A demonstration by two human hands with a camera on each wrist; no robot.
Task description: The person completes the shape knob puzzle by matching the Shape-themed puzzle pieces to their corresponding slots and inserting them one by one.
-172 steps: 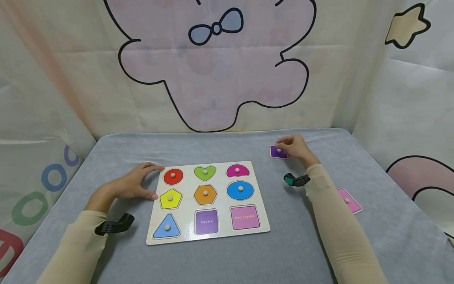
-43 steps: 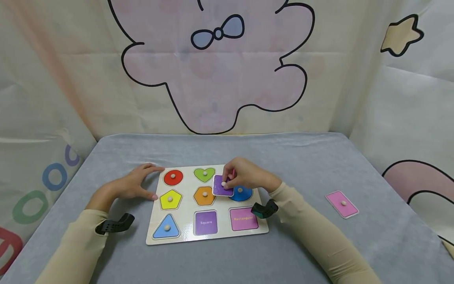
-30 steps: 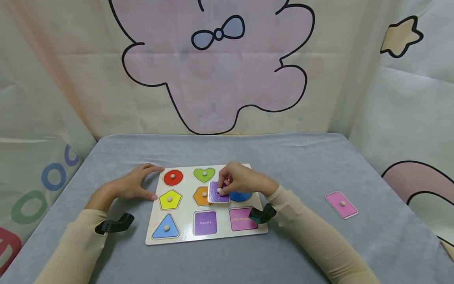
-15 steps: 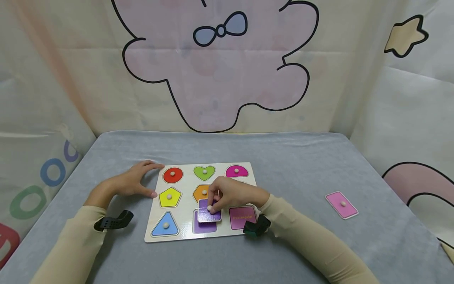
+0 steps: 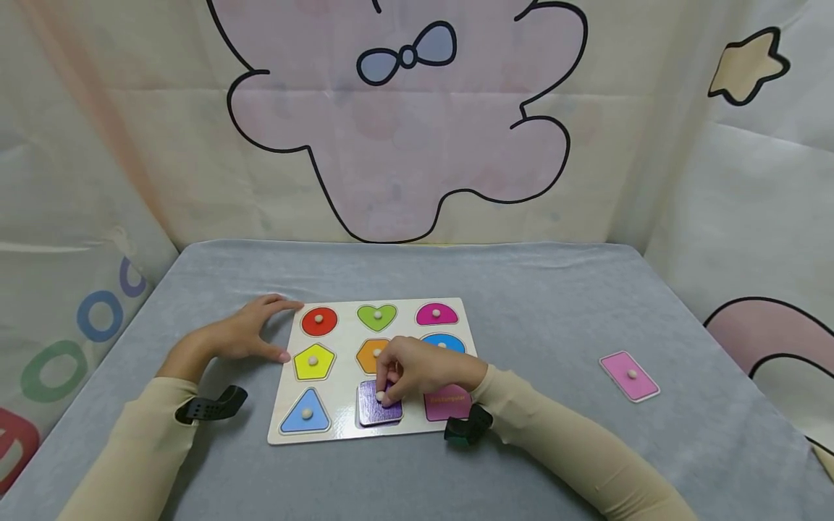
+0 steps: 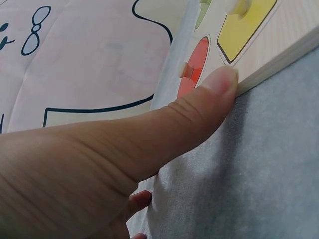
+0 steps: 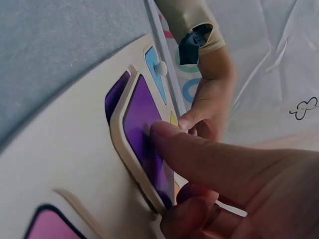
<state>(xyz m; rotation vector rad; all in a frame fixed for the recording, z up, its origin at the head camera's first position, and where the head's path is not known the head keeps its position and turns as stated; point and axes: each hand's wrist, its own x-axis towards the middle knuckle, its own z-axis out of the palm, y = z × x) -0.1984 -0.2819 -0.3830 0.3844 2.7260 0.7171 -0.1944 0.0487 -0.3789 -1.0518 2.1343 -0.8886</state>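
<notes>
My right hand (image 5: 423,365) pinches the white knob of a purple square puzzle piece (image 5: 370,411). In the head view the piece covers nearly all of the purple square recess in the bottom row of the white puzzle board (image 5: 347,333). The right wrist view shows the piece tilted and slightly off the recess (image 7: 114,97), with part of the recess floor visible. At the board's left edge, my left hand (image 5: 234,334) lies with thumb and fingers extended. Its thumb (image 6: 219,82) touches the edge beside the yellow pentagon, and a fingertip reaches the upper left corner.
A pink rectangular piece (image 5: 629,376) with a knob lies on the grey cloth to the right. The board's pink rectangle recess (image 5: 446,404) is partly behind my right wrist. Other knobbed shapes, such as the blue triangle (image 5: 305,414), sit in the board. A printed curtain (image 5: 391,145) hangs behind.
My right hand picked the purple square up from the table's far right side, carried it left over the board and lowered it to the square recess. My left hand stayed at the board's edge.
</notes>
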